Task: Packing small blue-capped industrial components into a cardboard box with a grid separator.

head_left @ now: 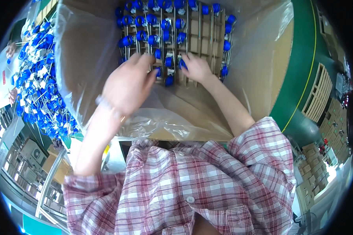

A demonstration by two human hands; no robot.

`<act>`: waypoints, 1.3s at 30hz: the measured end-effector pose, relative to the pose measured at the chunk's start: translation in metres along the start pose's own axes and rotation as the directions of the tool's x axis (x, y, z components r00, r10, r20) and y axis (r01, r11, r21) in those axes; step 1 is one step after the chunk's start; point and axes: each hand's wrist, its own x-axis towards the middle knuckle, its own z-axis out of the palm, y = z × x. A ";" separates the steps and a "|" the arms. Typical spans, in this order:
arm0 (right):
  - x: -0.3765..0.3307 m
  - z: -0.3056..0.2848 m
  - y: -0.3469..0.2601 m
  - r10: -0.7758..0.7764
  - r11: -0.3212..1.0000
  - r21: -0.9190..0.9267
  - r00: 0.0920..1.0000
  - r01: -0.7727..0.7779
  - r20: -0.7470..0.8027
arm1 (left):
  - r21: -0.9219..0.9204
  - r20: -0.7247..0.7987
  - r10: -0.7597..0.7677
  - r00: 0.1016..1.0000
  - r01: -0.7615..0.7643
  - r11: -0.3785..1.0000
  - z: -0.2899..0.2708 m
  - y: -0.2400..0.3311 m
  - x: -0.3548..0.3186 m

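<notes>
Both my hands reach down into a large cardboard box (268, 72) with a clear plastic liner. Inside stand rows of thin metal rods with blue round heads (166, 24), set into a cardboard divider grid (204, 43). My right hand (199, 69) has its thumb and fingers closed round one blue-headed rod (183, 64) in the nearer rows. Smeared by motion, my left hand (125, 84) hovers over the left side of the rows, close to another blue head (158, 72). Its fingertips are partly hidden, and whether it holds anything does not show.
Left of the box lies a big heap of loose blue-headed rods (43, 82) with white tags. Loose liner plastic (172, 121) folds over the box's near wall. On the green floor (302, 51) at right are a wooden pallet (317, 94) and stacked cartons (329, 129).
</notes>
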 end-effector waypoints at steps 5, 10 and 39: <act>-0.011 0.021 0.004 -0.025 0.985 -0.171 0.999 0.032 0.044 | -0.207 -0.335 -0.227 0.914 0.164 0.965 -0.039 -0.023 -0.080; 0.007 0.012 -0.008 -0.165 0.949 -0.241 0.972 0.202 0.166 | -0.470 -0.324 -0.556 0.765 0.380 0.797 -0.029 -0.047 -0.143; -0.009 -0.046 -0.082 0.257 0.965 -0.040 0.904 -0.259 0.342 | -0.263 -0.228 -0.565 0.793 0.509 0.820 -0.019 -0.292 0.089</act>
